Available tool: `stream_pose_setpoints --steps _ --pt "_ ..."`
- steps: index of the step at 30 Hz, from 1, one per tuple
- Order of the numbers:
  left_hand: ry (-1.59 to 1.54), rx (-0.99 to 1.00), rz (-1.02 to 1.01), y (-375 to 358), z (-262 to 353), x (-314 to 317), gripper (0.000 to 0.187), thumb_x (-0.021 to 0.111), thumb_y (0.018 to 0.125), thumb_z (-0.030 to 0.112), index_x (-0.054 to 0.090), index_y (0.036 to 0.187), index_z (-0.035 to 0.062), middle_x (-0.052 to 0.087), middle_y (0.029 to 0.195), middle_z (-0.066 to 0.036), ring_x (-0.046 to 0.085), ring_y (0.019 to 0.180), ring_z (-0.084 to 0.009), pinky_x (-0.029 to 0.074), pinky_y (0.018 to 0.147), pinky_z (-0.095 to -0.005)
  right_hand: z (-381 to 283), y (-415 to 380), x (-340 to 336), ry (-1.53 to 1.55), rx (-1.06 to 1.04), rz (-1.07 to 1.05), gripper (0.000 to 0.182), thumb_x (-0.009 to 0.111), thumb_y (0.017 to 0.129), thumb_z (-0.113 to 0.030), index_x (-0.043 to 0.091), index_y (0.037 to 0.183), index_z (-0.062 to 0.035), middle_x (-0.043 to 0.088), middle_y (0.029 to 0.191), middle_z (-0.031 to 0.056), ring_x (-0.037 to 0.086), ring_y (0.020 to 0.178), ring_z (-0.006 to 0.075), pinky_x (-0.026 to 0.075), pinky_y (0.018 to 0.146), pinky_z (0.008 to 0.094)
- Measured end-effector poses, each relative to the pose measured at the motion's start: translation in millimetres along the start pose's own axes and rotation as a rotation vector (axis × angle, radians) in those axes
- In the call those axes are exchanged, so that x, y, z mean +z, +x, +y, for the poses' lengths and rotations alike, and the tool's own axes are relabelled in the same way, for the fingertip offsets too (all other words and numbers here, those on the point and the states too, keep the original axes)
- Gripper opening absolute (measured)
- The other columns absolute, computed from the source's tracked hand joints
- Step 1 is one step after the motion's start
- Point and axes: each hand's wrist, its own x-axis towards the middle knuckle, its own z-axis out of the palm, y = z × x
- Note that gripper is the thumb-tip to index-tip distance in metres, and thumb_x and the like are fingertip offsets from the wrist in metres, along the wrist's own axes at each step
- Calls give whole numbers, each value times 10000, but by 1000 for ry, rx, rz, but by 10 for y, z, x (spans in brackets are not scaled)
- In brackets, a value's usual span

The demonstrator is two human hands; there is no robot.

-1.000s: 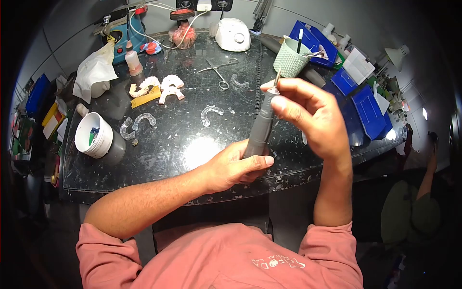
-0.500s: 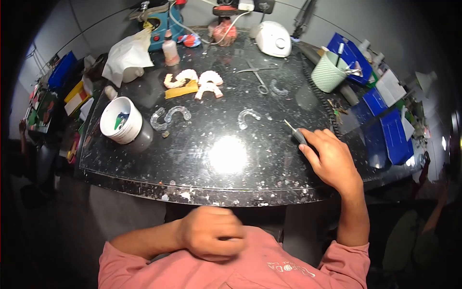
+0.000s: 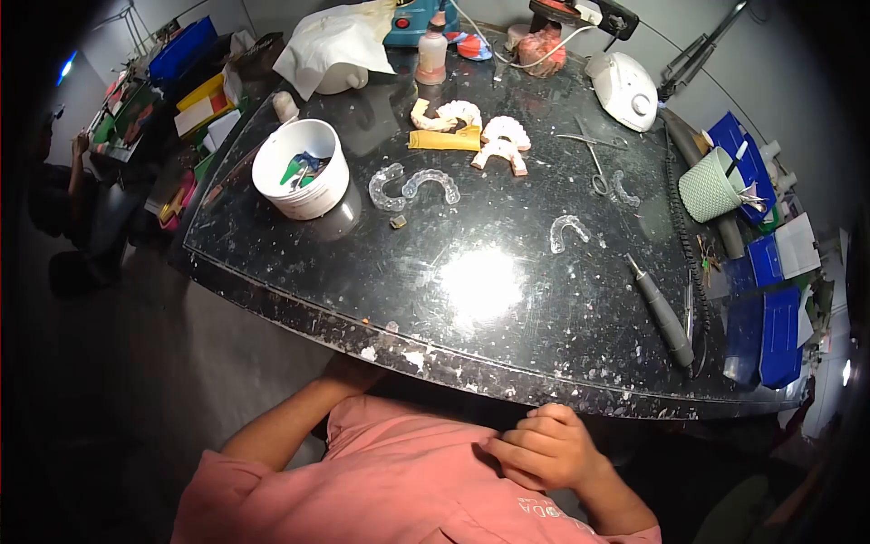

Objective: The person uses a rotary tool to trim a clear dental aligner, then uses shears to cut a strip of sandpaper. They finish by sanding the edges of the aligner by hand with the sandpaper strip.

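My right hand [image 3: 544,449] rests curled against my pink shirt [image 3: 399,490], below the table's front edge, with nothing seen in it. My left forearm [image 3: 290,417] reaches up under the table edge, and the hand itself is hidden. A grey rotary handpiece [image 3: 662,313] lies by itself on the black speckled table [image 3: 362,299] at the right, tip pointing away. Clear dental aligners lie on the table: one in the middle [image 3: 569,231] and two beside a white bucket [image 3: 299,168], the nearer of them [image 3: 433,184] just right of it.
Dental casts [image 3: 503,145], scissors [image 3: 594,159], a green mesh cup [image 3: 710,190] and a white machine [image 3: 625,91] sit at the back. Blue bins [image 3: 770,317] line the right edge. A tissue [image 3: 335,41] and a bottle [image 3: 432,54] stand at the far left back. Another person [image 3: 54,172] is at far left.
The handpiece went from both hands to the table at the right. My right hand let go and drew back to my shirt. My left hand dropped out of sight. The view swung left.
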Motion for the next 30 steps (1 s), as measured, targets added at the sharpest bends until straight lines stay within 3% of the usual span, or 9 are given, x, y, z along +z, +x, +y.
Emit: stream_pose_setpoints --steps 4,5,7,9,12,23,27,29,30 --pt "-905 -342 -17 183 -231 246 300 470 991 305 672 1030 87 670 884 -149 621 799 -324 466 699 -460 67 -153 297 39 33 -46 246 666 762 -105 689 1005 -72 653 862 18 647 798 150 526 758 296" --pt "-497 -39 111 178 -336 334 257 483 979 260 669 1018 87 658 916 -140 617 857 -309 466 745 -456 82 -203 382 183 89 -75 247 661 769 -114 686 1011 -71 662 881 14 660 826 162 527 789 300" --pt "-462 -79 100 185 -386 354 264 474 982 264 662 1033 85 655 939 -136 612 878 -302 458 770 -455 332 -501 643 351 203 -107 248 638 811 -127 681 1038 -38 691 964 104 673 922 260 501 904 378" --pt "-420 -125 72 190 -424 372 280 456 990 272 648 1065 82 649 985 -127 601 919 -289 443 820 -451 686 -785 929 343 731 -336 324 601 895 -227 633 1170 -59 643 1148 160 604 1094 317 441 984 417" --pt "-385 -178 16 201 -466 392 307 429 1002 284 627 1113 77 639 1054 -114 585 982 -268 420 895 -446 995 -894 1083 -260 461 -214 425 581 929 -344 574 1268 -88 561 1287 191 517 1206 359 414 1007 435" --pt "-101 -80 -59 267 564 -327 434 596 870 370 596 1149 38 604 1107 -179 549 1063 -347 386 976 -480 1452 -1374 1501 -207 593 -13 475 586 895 -372 565 1269 -80 544 1299 188 496 1211 370 383 1027 470" --pt "-352 -77 -352 341 827 -926 583 605 854 505 600 1239 67 589 1233 -194 532 1163 -359 393 1006 -437 1321 -1045 1320 -208 551 -44 443 570 902 -348 580 1250 -73 577 1252 186 531 1172 360 403 1007 474" --pt "-796 -249 -901 550 1052 -1637 529 579 893 489 634 1231 85 602 1239 -205 556 1167 -358 427 994 -405 1188 -1057 1289 -202 554 -63 436 566 904 -342 583 1245 -71 586 1240 186 540 1162 358 408 1002 474" --pt "-845 -37 -774 530 1039 -1738 484 592 901 452 655 1198 75 621 1209 -206 576 1148 -356 443 980 -400 1118 -1092 1278 -165 634 -307 458 550 908 -338 558 1276 -65 578 1253 196 529 1181 366 406 1008 460"
